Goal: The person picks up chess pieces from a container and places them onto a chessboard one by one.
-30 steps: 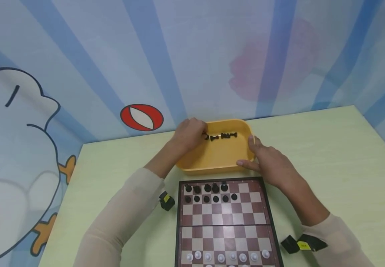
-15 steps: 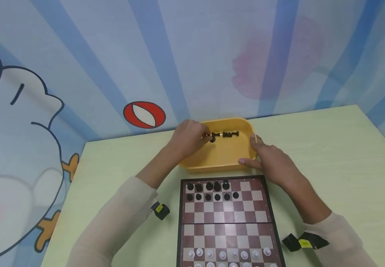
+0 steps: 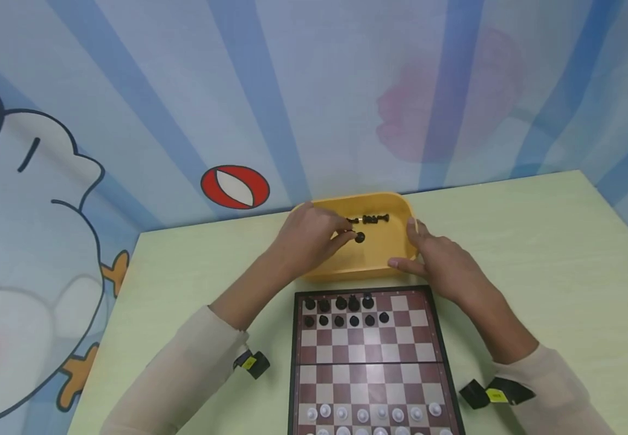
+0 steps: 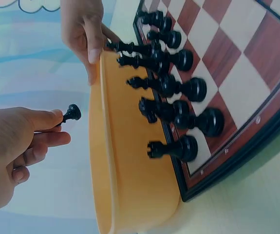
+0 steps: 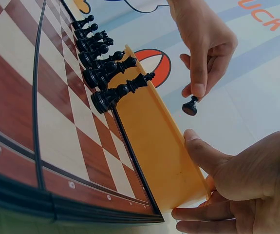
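My left hand [image 3: 310, 238] pinches a small black chess piece [image 3: 359, 237] between thumb and fingertips, above the yellow tray. In the right wrist view the piece's [image 5: 190, 106] round base faces outward; fingers hide its top. My right hand [image 3: 449, 269] grips the right near corner of the yellow tray [image 3: 359, 260], thumb along the front rim and fingers at the side. Several black chess pieces [image 3: 373, 219] lie at the tray's back. The chessboard [image 3: 368, 347] sits just in front, black pieces [image 3: 353, 304] standing in two partial rows at its far edge.
White chess pieces [image 3: 362, 415] stand in rows at the board's near end. Behind the tray rises a printed wall [image 3: 335, 109] with blue stripes. The pale table [image 3: 537, 241] extends to both sides. Black wrist cameras [image 3: 474, 394] protrude from the cuffs.
My left hand has moved right and a little toward me, out of the tray's back left, bringing the pinched black chess piece into view. My right hand stays on the tray.
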The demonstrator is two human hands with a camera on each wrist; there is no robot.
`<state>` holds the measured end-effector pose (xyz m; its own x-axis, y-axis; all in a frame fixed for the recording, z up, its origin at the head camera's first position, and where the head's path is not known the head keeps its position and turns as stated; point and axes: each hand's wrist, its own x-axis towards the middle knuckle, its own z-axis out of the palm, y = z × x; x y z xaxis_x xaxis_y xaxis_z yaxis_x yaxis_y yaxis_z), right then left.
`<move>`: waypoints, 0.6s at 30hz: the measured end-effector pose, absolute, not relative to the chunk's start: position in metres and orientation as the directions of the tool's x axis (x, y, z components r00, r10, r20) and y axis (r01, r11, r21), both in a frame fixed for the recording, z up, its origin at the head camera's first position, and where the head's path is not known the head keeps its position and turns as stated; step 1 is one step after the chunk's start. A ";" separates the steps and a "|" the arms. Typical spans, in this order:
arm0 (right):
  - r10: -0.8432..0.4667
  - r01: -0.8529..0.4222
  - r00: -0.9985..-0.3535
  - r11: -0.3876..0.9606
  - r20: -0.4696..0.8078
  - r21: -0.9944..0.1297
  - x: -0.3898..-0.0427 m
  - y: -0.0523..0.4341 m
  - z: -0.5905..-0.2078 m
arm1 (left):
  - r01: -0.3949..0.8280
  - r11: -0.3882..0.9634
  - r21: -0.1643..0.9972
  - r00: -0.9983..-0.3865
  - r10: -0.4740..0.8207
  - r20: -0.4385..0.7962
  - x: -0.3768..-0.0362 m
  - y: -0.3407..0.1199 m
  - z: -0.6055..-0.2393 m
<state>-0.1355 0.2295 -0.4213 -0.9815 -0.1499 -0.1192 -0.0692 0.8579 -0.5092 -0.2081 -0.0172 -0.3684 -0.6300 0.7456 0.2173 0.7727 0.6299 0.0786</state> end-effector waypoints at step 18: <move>-0.153 -0.077 -0.981 0.868 -0.116 -0.490 -0.138 0.234 -0.418 | 0.839 0.527 0.138 -0.544 0.813 0.207 -0.161 0.001 -0.352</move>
